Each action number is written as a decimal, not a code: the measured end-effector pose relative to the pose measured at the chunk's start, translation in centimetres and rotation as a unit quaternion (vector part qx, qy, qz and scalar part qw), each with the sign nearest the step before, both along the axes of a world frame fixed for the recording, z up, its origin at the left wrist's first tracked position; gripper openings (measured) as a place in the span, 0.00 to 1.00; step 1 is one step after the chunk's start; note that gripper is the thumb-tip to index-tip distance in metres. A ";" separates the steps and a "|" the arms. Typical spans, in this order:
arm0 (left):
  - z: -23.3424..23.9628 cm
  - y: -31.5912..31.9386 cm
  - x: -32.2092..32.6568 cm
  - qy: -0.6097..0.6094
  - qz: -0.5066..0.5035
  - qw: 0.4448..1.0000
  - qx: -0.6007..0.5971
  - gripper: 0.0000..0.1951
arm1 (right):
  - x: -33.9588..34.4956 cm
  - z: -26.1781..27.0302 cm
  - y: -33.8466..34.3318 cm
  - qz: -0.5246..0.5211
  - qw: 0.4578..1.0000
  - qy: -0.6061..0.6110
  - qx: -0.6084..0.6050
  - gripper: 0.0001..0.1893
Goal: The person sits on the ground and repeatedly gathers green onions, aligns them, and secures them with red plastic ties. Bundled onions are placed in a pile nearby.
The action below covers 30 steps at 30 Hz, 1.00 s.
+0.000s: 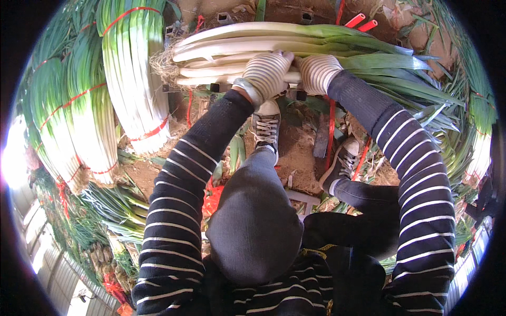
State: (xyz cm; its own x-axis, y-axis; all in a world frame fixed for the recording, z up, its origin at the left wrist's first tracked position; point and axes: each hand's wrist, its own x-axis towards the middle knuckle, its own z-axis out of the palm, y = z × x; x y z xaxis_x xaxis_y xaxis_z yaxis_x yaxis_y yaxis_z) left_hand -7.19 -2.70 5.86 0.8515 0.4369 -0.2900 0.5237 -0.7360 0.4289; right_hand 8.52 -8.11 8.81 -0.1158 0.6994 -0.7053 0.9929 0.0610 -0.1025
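A loose pile of long green onions (245,43) lies crosswise before me, root ends to the left and leaves to the right. Striped work gloves cover both hands. My left hand (267,75) is curled around white stalks on the pile's near side. Close beside it, almost touching, my right hand (318,73) is closed at the same stalks, where white turns to green. The fingertips of both hands are partly hidden. Square metal tube ends (224,18) of a low frame show beyond the pile. Below it, a red strap (331,130) hangs down.
Onion bundles tied with red bands, one a large bundle (134,79), stand at the left. Another bundle (480,138) is at the far right. Two red tubes (361,23) jut out behind the pile. My shoes (267,126) rest on dirt strewn with leaf scraps.
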 end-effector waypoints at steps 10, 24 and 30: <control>-1.4 -0.2 0.2 0.053 -0.032 0.996 0.057 0.31 | 1.7 -1.5 2.1 0.001 0.988 0.093 -0.124 0.35; -2.1 0.5 -0.4 0.018 -0.050 0.998 0.027 0.30 | 3.0 0.4 -2.3 0.021 0.991 0.127 0.026 0.41; -3.2 0.6 -0.1 0.031 -0.061 0.997 0.040 0.29 | 7.8 3.1 -5.2 0.099 0.985 0.046 0.133 0.45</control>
